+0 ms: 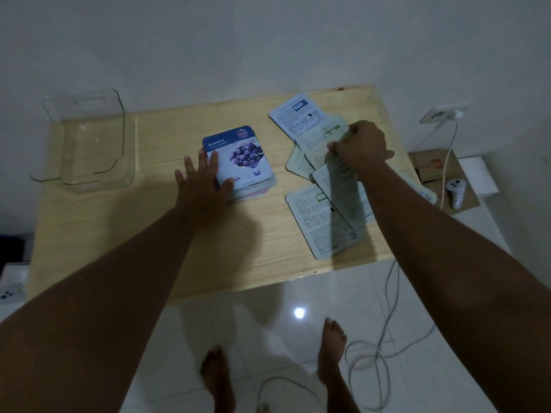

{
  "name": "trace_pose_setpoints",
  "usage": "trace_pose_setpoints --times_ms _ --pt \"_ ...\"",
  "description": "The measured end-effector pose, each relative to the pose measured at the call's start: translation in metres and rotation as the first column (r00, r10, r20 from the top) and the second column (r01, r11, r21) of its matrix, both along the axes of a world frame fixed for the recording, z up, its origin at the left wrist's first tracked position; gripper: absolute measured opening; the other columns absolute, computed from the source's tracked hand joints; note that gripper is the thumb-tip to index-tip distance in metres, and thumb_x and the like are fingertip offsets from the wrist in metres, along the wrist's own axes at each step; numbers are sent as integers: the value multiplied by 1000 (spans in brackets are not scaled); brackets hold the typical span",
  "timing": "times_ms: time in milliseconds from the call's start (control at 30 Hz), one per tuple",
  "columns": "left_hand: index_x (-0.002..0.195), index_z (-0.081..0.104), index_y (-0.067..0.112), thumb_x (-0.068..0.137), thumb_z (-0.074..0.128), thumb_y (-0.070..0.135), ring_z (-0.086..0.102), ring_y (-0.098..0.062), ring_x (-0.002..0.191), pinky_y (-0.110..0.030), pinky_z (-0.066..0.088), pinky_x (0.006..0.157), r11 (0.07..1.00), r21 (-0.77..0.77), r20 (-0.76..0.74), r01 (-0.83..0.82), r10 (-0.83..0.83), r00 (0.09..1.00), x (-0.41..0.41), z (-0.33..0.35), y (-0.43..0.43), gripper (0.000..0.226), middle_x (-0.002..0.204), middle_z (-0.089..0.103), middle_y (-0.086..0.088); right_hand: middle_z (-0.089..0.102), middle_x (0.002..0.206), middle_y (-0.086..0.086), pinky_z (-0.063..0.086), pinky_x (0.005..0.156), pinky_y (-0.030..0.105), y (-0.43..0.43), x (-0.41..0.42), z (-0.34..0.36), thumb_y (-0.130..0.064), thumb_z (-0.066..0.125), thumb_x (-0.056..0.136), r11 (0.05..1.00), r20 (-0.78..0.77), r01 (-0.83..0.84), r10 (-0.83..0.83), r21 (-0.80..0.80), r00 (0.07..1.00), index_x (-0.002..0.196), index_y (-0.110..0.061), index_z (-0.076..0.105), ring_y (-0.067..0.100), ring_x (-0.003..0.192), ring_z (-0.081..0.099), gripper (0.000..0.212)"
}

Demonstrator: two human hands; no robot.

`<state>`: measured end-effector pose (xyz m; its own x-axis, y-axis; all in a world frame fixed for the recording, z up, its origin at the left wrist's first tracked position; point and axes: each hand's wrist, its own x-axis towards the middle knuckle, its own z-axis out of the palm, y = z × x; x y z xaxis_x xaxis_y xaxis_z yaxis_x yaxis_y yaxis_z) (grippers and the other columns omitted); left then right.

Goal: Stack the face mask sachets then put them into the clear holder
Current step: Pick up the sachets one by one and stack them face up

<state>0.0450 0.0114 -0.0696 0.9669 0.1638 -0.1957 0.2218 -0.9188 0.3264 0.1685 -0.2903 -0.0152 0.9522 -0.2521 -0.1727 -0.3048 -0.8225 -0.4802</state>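
Two hands: left (pixel 205 180) fingers spread on upright stack (pixel 241 162), right (pixel 362 144) pinching sachet (pixel 343 186).

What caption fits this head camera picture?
Left hand steadies the sachet stack while right hand picks up a loose sachet.

A small stack of sachets (pixel 243 162), a blue Blueberry one face-up on top, lies mid-frame. Loose sachets (pixel 325 186) lie face-down, overlapping, at centre right. The clear holder (pixel 86 138) stands empty at upper left.
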Motion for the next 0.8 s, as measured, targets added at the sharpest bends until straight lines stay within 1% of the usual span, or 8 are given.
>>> trace_pose_setpoints --times_ms 200,333,400,467,533,600,700,800 --pt "156 7 16 96 39 49 -3 -43 149 -60 -1 117 1000 2 -2 1 -1 1000 -1 2 -1 76 164 2 -14 74 108 -1 54 91 40 12 -6 12 -36 87 69 990 156 -8 -14 140 988 107 -23 74 19 99 68 42" --pt "156 9 15 96 40 49 -1 -44 149 -60 1 116 1000 12 1 8 -8 1000 -1 4 -1 75 164 4 -14 76 94 -8 57 84 34 18 -3 19 -21 77 78 989 305 -27 -18 143 952 82 -25 73 13 85 69 7" --pt "156 10 15 96 40 49 0 -44 149 -61 1 116 1000 10 5 8 -8 1000 -1 3 -1 75 164 4 -14 75 93 -7 57 84 35 22 1 21 -24 79 76 989 286 -45 4 138 958 88 -26 70 13 85 69 15" --pt "156 10 15 96 39 50 1 -44 149 -61 2 116 1000 14 9 10 -10 1000 -1 3 -1 75 164 5 -14 71 102 0 55 90 40 21 6 19 -33 83 74 994 107 -77 69 73 992 105 -17 64 18 98 66 40" --pt "156 10 15 96 38 51 0 -43 149 -61 2 116 1000 17 8 12 -12 1000 -1 3 -1 75 164 4 -14 61 96 4 54 91 45 18 5 14 -40 87 67 995 -126 -97 97 8 987 93 -13 54 25 103 62 50" --pt "156 9 16 96 38 52 0 -43 149 -60 2 117 1000 13 2 9 -9 1000 -1 4 0 75 164 4 -14 61 95 5 55 90 48 16 4 9 -50 92 50 997 -209 -73 72 4 975 88 -14 52 29 100 63 66" --pt "156 8 17 96 36 52 -1 -42 149 -59 1 118 1000 14 6 8 -9 1000 -2 3 0 75 164 3 -13 69 98 4 55 88 49 12 5 5 -53 94 42 998 -148 -48 52 28 988 97 -16 66 27 92 67 72" --pt "156 8 17 96 36 52 -1 -42 149 -59 1 118 1000 19 6 10 -10 1000 -2 3 -1 75 164 3 -13 69 93 -2 57 83 41 7 1 10 -49 93 51 998 -22 -19 21 62 1000 94 -23 71 20 88 67 55"
